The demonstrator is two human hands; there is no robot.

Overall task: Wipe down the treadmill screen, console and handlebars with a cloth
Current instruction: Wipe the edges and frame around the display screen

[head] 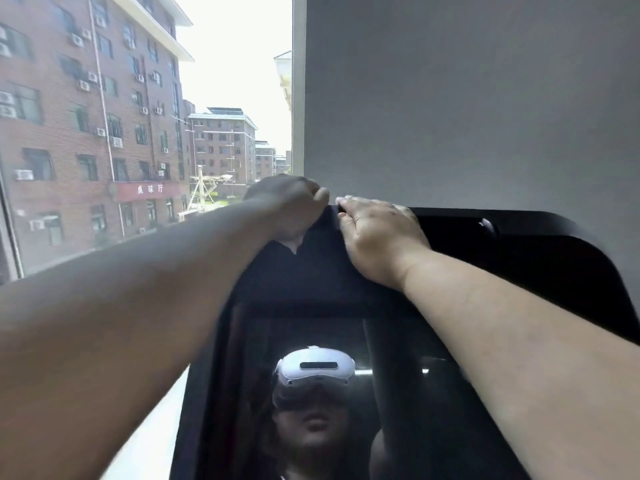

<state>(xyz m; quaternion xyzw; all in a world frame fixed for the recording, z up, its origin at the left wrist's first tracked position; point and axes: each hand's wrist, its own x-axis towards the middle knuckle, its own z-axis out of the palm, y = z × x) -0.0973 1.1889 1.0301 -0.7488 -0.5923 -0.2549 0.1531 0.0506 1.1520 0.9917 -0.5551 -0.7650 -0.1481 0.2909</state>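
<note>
The treadmill's black glossy screen (408, 393) fills the lower middle and mirrors a person wearing a white headset. A dark cloth (311, 271) hangs over the screen's upper left part, reaching up to its top edge. My left hand (294, 206) grips the cloth's top with curled fingers at that edge. Right beside it, my right hand (377, 233) lies over the top edge and pinches the cloth between thumb and forefinger. The two hands almost touch. The black console housing (561, 251) curves away to the right. No handlebars are in view.
A grey wall (467, 98) rises directly behind the screen. A large window (138, 133) on the left looks out on brick buildings, with its white frame (298, 98) just left of the hands.
</note>
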